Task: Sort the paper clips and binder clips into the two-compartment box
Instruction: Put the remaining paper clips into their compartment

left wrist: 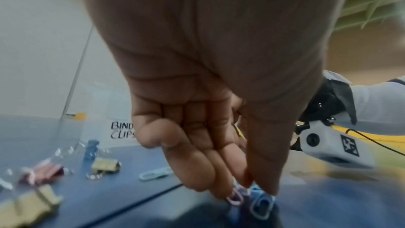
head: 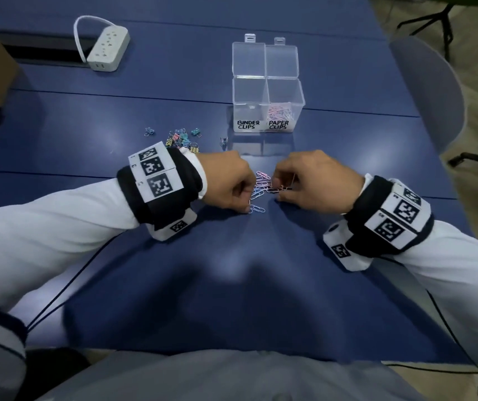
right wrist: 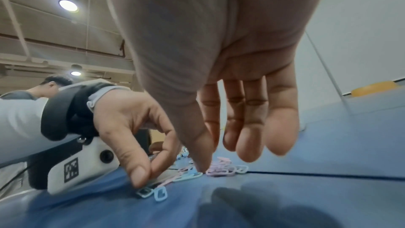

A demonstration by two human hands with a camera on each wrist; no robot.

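1. While both hands work a loose heap of pastel wire paper clips (head: 261, 186) on the blue surface (head: 232, 270), the left hand (head: 226, 180) pinches clips between thumb and fingertips.
2. Right hand (head: 316, 180), thumb pressed onto the heap, fingers loosely extended; whether it has hold of any clip cannot be told.
3. Best practice: gather clips together, lift cleanly, carry to the clear plastic two-compartment box (head: 268, 108), side labelled PAPER CLIPS.
4. Coloured metal binder clips (head: 181, 138) lie apart, unsorted.

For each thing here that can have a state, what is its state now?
Box lids: open.
Binder clips compartment: empty.
Paper clips compartment: partly filled.
Power strip: nothing plugged in.
Left hand: pinching paper clips.
Right hand: pinching paper clips.
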